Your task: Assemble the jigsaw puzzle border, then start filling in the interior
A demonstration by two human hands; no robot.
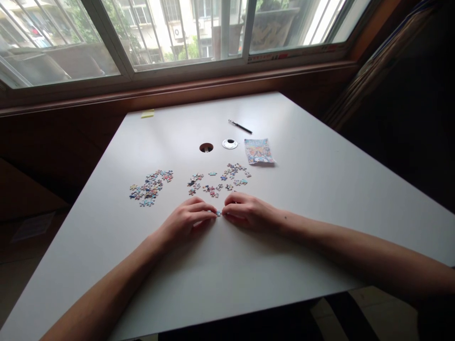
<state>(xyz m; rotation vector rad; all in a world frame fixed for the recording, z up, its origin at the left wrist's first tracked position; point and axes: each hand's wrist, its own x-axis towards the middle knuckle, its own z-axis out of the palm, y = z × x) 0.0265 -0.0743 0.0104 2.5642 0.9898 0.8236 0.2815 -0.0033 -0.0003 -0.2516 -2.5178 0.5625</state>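
My left hand (188, 219) and my right hand (247, 211) rest on the white table (227, 274), fingertips meeting at the middle. Both pinch small blue puzzle pieces (218, 213) between them, pressed against the tabletop. Just beyond my hands lie several loose puzzle pieces (218, 180) scattered in small groups. A denser heap of puzzle pieces (151, 188) lies to the left.
A colourful puzzle picture bag (259, 151) lies beyond the pieces. A cable hole (206, 148) and its round cap (230, 143) sit near a black pen (240, 126). A yellow sticky pad (148, 113) is at the far edge, under the window.
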